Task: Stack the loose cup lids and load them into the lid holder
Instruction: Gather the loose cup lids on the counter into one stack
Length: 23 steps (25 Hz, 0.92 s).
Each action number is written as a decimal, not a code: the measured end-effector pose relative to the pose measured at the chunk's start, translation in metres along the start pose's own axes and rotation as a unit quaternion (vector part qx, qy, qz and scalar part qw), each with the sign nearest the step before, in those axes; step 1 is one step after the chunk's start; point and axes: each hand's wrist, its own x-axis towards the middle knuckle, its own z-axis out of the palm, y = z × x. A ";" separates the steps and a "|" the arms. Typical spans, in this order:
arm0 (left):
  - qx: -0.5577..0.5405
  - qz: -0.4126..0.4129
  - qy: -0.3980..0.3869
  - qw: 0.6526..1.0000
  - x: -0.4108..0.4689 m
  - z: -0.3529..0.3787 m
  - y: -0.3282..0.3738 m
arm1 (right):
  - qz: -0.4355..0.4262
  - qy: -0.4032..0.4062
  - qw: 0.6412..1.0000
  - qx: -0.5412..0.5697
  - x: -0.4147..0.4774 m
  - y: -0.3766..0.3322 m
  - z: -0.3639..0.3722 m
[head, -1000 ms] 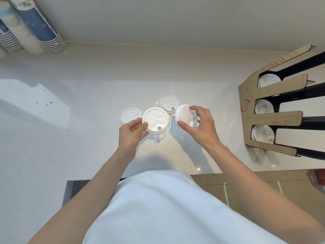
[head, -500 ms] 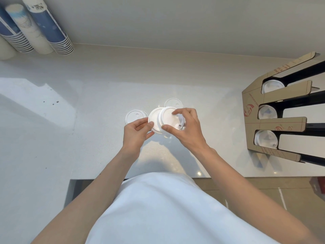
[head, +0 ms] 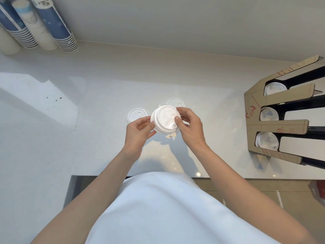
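My left hand (head: pixel 139 131) and right hand (head: pixel 190 127) both pinch a small stack of white cup lids (head: pixel 164 119) just above the white counter (head: pixel 88 138). Two loose lids lie beyond: one (head: pixel 136 115) left, one (head: pixel 175 102) behind. The cardboard lid holder (head: pixel 255 118) stands well apart at right, lids in its slots.

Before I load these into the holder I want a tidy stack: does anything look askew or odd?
The stack of lids held between the left hand and right hand looks slightly offset, its rims stepping out on the left side. Two loose lids lie flat on the counter. No damage shows.
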 end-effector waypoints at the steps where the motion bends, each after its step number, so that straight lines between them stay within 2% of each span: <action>1: 0.001 0.003 0.001 1.000 0.000 0.000 0.000 | 0.001 0.000 1.000 0.005 0.000 0.000 0.000; 23: 0.003 0.029 0.005 1.000 0.003 -0.002 -0.001 | -0.006 0.009 1.000 0.016 -0.005 -0.005 0.005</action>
